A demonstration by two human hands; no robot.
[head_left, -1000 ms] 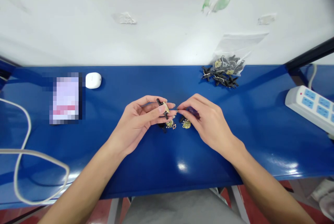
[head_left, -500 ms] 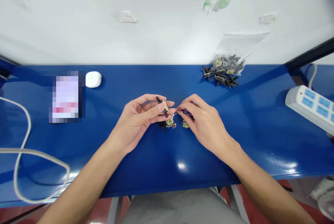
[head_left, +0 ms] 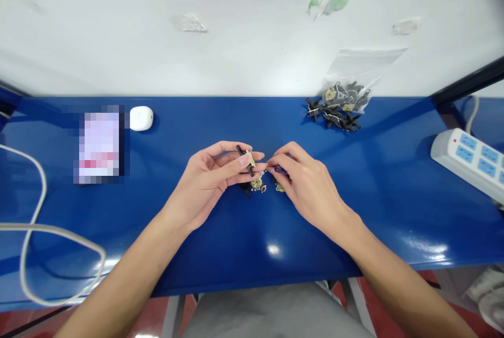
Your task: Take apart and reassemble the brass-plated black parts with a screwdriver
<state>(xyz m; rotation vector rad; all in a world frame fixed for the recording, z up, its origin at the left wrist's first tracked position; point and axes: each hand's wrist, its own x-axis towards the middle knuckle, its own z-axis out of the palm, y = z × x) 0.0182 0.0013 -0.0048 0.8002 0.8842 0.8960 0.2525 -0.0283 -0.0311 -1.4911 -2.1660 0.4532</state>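
Observation:
My left hand (head_left: 210, 180) is closed, pinching a small black plastic part with a brass-coloured plate (head_left: 251, 158) between thumb and fingers. Close by on the right, my right hand (head_left: 303, 178) is closed too, its fingertips around a small dark purple tool (head_left: 280, 169). Most of that tool is hidden by the fingers, and its tip points toward the left hand. Beneath the hands lie loose brass discs (head_left: 256, 184), a small copper-coloured ring (head_left: 263, 189), a black part (head_left: 246, 188) and tiny bits. Another brass piece (head_left: 279, 187) shows partly under my right hand.
A clear plastic bag (head_left: 354, 88) of black and brass parts leans on the wall, with black parts (head_left: 334, 117) before it. On the left are a blurred-out phone-like device (head_left: 100, 144), a white case (head_left: 141, 118) and a cable (head_left: 59, 230). At right stands a power strip (head_left: 472, 162).
Both hands stay nearly in place, still on the same black part and purple tool. The whole view has shifted very slightly.

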